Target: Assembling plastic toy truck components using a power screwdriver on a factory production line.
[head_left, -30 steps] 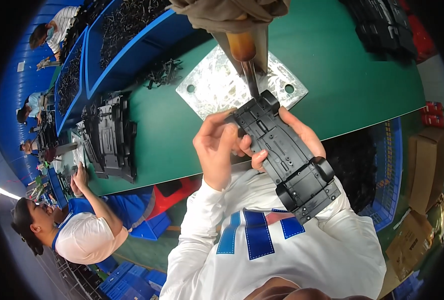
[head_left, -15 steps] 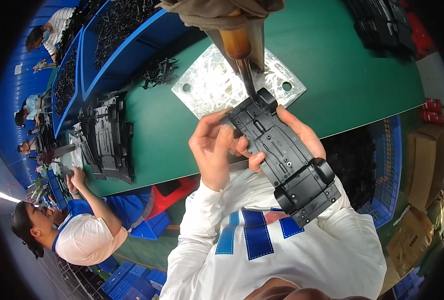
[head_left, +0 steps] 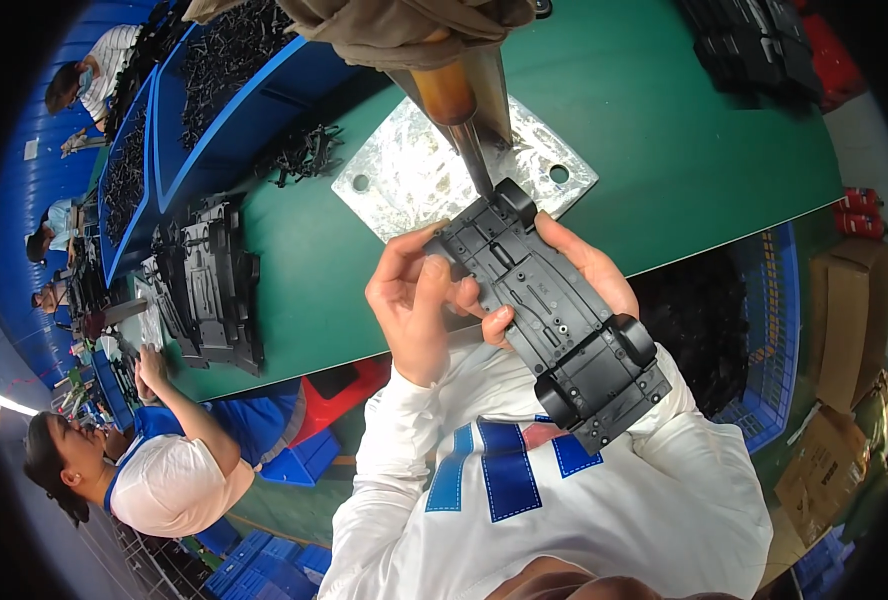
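A black plastic toy-car chassis (head_left: 554, 310) is held up in front of my chest, underside toward the camera. My left hand (head_left: 426, 300) grips its left side, thumb pressed on the surface. My right hand (head_left: 589, 265) cups it from behind on the right. A hanging screwdriver with an amber handle (head_left: 449, 95) comes down from above, wrapped in brown cloth at the top; its bit touches the chassis's far end, near the wheel arch. Under it a shiny metal plate (head_left: 414, 175) with corner holes lies on the green table (head_left: 664, 120).
A stack of black chassis parts (head_left: 209, 285) stands at the table's left edge. Blue bins (head_left: 214, 70) of small black parts sit behind. A co-worker in white and blue (head_left: 154, 470) works at lower left. More black parts (head_left: 754, 40) and cardboard boxes (head_left: 849, 330) lie at right.
The chassis and both hands have shifted slightly left and up. The screwdriver bit stays on the chassis's far end.
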Demonstrator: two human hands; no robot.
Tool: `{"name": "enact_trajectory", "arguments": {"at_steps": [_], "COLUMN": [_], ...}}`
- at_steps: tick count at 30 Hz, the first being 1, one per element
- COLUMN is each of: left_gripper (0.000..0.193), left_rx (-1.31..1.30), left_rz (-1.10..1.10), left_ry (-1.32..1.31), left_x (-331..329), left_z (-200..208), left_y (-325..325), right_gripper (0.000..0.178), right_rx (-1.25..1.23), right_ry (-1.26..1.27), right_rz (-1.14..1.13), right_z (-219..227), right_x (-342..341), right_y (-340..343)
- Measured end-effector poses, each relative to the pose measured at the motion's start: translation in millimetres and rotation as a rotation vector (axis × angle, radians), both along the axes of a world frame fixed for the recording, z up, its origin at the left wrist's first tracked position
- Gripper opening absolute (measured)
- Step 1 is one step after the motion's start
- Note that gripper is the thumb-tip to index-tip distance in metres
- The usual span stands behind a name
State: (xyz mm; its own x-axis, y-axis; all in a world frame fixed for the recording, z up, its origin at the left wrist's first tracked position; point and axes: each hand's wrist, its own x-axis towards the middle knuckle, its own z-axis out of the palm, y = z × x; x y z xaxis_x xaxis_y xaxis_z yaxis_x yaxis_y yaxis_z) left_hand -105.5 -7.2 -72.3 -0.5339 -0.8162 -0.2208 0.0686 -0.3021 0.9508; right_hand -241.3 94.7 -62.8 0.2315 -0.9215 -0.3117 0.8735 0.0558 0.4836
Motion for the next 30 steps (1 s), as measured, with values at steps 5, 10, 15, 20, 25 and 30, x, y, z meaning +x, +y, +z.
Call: {"name": "enact_trajectory", "arguments": {"at_steps": [5, 10, 15, 20, 25, 30], "left_gripper": [0.029, 0.030, 0.030, 0.030, 0.030, 0.030], "left_rx": [0.006, -0.012, -0.019, -0.004, -0.005, 0.001], "left_rz": [-0.008, -0.005, -0.001, -0.006, -0.010, -0.011], "left_ry": [-0.002, -0.023, -0.009, -0.014, 0.000, -0.012], "left_x": [0.1, 2.6, 0.7, 1.2, 1.2, 0.8], "left_z": [0.7, -1.1, 1.2, 0.6, 0.7, 1.8], "left_y": [0.1, -0.7, 1.5, 0.7, 0.6, 0.4], "right_gripper": [0.054, 0.052, 0.051, 0.052, 0.054, 0.053], "right_rx": [-0.001, -0.009, -0.002, -0.001, -0.003, -0.006], "right_ry": [-0.010, 0.011, 0.030, 0.047, 0.010, 0.017], "right_rz": [-0.006, -0.002, 0.001, 0.019, 0.015, 0.015], "right_z": [0.0, 2.6, 1.3, 1.5, -0.5, -0.6], "right_x": [0.5, 0.2, -0.1, -1.3, -1.0, -1.3], "right_y": [0.4, 1.4, 3.7, 2.8, 2.7, 2.4]}}
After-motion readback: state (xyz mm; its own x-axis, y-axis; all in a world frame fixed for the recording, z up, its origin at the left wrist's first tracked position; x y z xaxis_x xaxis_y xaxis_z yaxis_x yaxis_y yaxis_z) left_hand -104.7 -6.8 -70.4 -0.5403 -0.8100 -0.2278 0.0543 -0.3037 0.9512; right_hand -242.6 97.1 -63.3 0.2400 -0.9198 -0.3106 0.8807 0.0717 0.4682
